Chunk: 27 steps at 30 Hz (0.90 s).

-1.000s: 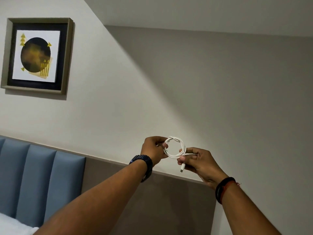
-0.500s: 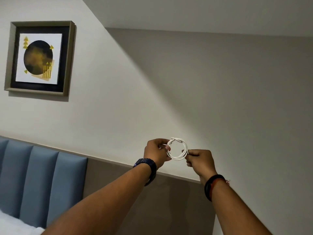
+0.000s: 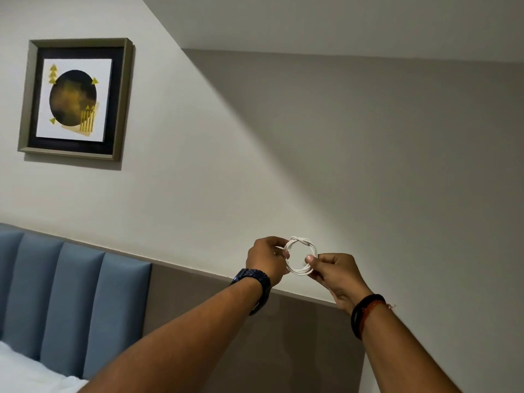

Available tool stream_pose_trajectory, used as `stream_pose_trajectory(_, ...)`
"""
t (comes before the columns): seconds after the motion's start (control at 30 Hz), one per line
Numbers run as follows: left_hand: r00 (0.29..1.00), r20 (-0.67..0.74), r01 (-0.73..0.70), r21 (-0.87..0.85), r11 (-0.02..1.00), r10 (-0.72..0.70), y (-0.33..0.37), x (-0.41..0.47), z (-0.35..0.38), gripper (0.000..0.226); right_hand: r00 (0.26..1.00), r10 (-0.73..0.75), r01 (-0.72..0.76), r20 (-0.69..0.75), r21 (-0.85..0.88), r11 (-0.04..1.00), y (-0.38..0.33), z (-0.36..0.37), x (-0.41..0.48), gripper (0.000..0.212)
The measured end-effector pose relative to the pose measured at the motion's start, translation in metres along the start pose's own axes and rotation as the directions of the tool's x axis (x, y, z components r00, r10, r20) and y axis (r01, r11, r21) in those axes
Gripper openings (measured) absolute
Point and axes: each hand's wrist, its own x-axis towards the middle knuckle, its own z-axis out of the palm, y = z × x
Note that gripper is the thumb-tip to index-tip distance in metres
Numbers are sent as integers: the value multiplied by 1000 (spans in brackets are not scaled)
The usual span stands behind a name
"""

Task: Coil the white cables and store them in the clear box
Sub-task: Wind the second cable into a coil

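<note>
A white cable [image 3: 301,245] wound into a small round coil hangs in the air in front of the wall, with a twist of cable at its top. My left hand [image 3: 266,258] pinches the coil's left side. On the coil's right side, my right hand [image 3: 336,270] grips it with thumb and fingers. Both arms are stretched forward and up. No clear box shows in this view.
A framed picture [image 3: 75,99] hangs on the wall at the upper left. A blue padded headboard [image 3: 71,302] and a grey-brown wall panel [image 3: 297,341] run below the hands. White bedding [image 3: 25,373] lies at the bottom left corner.
The loose plug end that hung below the coil a second ago is no longer visible. The coil now looks rounder and tighter, and my right hand has closed on its right side.
</note>
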Motion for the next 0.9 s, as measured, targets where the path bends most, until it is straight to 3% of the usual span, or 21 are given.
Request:
stream_pose_trajectory(0.3, 998, 40, -44, 13, 999, 43, 2, -6, 10, 26, 997, -8, 20, -72, 162, 987, -4, -2, -5, 25)
stream_pose_trajectory(0.47, 997, 60, -58, 5, 998, 57, 6, -7, 10, 24, 999, 39, -35, -6, 292, 956, -9, -7, -9, 15)
stream_pose_trajectory(0.6, 996, 77, -36, -29, 999, 39, 7, -9, 7, 23, 997, 59, -75, 56, 352, 933, -16, -6, -12, 21)
stream_pose_trajectory(0.73, 998, 63, -24, -47, 999, 27, 9, -7, 6, 23, 991, 51, -87, 123, 306, 948, -18, -7, -11, 42)
stream_pose_trajectory(0.9, 997, 67, -35, -35, 999, 38, 9, -6, 3, 22, 979, -27, -17, 201, 214, 977, -15, -6, -12, 24)
